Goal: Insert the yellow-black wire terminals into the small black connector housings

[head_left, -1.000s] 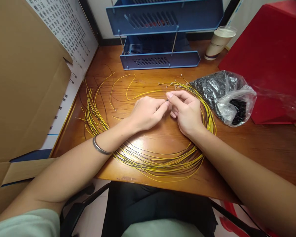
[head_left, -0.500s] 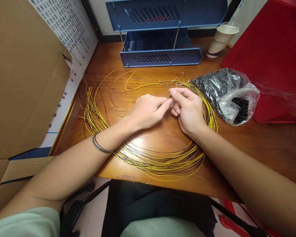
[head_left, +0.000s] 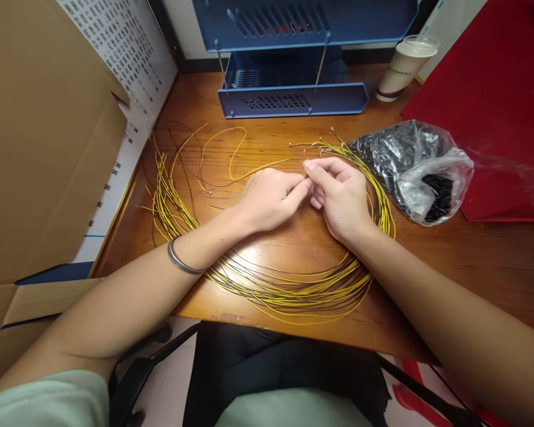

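Working from nine o'clock on the counter (head_left: 449, 255), the coil (head_left: 289, 296) of yellow and black wires opens into a fan of bare-looking ends (head_left: 162, 178); whether anything has been fitted to them is too small to tell. Near the clock's centre, the left hand (head_left: 271, 198) has thumb and forefinger pinched on a tiny black bit (head_left: 307, 176). Meeting it on the two o'clock side, the right hand (head_left: 342, 193) has its fingertips closed, seemingly on the end of a loose wire (head_left: 276, 163) that snakes in from eleven o'clock. This end looks unfinished, both hands being busy at it. At one o'clock, a cluster of pale tips (head_left: 332, 129) shows that several ends have fittings; I cannot tell if any carries a black bit. Farther out at two o'clock, the bag (head_left: 409, 148) holds plenty of black stuff, so supply appears far from used up.
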`<state>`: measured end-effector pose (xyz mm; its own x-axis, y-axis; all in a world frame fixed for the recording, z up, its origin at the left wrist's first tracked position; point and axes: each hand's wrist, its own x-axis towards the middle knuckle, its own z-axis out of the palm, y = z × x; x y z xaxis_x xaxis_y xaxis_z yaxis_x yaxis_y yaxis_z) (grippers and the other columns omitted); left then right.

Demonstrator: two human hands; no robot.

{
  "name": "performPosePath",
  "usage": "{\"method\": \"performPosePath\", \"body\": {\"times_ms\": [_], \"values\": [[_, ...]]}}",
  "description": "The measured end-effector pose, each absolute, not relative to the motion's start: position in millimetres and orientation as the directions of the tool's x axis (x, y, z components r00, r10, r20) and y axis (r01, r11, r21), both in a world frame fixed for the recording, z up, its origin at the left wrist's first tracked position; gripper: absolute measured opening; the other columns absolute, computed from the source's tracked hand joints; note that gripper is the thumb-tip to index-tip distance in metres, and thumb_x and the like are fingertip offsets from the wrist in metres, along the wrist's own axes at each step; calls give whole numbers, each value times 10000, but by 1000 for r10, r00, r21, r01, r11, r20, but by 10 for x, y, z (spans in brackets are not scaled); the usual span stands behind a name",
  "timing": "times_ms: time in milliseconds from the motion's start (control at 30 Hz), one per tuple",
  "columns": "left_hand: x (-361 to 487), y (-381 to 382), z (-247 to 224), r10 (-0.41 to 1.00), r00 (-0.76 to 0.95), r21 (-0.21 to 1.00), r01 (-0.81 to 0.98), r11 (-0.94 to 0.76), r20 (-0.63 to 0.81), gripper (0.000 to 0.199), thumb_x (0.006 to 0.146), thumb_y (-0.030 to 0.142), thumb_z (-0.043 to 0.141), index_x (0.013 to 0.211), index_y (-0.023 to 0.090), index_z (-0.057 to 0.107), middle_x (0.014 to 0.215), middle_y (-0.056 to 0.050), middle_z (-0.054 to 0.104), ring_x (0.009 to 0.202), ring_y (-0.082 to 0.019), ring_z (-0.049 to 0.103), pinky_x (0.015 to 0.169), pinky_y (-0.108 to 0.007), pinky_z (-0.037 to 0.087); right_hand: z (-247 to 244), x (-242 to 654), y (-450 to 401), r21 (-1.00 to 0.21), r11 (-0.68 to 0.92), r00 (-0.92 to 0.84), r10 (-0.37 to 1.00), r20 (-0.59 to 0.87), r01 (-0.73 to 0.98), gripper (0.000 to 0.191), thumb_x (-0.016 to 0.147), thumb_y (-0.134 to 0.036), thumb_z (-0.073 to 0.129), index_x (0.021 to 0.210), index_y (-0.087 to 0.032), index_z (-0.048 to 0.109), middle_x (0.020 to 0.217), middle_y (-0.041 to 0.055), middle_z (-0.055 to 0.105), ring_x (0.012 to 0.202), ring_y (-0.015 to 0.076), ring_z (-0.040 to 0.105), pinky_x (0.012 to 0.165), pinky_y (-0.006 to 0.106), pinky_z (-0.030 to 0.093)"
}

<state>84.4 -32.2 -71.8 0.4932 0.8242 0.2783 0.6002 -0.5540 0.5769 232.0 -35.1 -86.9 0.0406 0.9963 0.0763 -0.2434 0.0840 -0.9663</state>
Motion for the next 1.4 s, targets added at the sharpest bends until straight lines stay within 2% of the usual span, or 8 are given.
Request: {"method": "performPosePath", "body": {"times_ms": [300, 567, 933, 1400], "values": [[858, -323, -706, 836, 486, 568, 624, -536, 255, 450, 1033, 361, 452, 759, 197, 769, 734, -34, 765, 636, -158, 652, 675, -286, 442, -881, 2315, -339, -969, 82, 48, 996, 73, -232, 294, 782, -436, 826, 806, -217, 631, 564, -81, 438, 435, 53, 354, 384, 224, 266], [853, -327, -710, 828, 496, 574, 609, -548, 263, 421, 1027, 321, 452, 796, 208, 785, 779, -25, 783, 655, -157, 660, 669, -281, 445, -866, 2316, -349, -972, 70, 47, 997, 61, -224, 272, 777, -414, 830, 792, -219, 640, 576, -64, 475, 456, 62, 383, 391, 223, 282], [844, -321, -727, 810, 509, 551, 603, -577, 291, 419, 1023, 316, 442, 814, 195, 785, 823, -24, 798, 683, -149, 676, 695, -273, 464, -875, 2316, -330, -952, 79, 30, 997, 74, -296, 301, 714, -390, 898, 750, -202, 666, 523, -83, 461, 411, 42, 353, 361, 197, 291], [841, -314, -733, 802, 518, 548, 595, -588, 299, 433, 1036, 319, 431, 844, 207, 802, 843, -7, 811, 702, -144, 696, 730, -267, 487, -889, 2311, -332, -951, 103, 27, 995, 100, -292, 272, 763, -369, 868, 754, -200, 655, 514, -88, 453, 391, 42, 361, 347, 195, 291]]}}
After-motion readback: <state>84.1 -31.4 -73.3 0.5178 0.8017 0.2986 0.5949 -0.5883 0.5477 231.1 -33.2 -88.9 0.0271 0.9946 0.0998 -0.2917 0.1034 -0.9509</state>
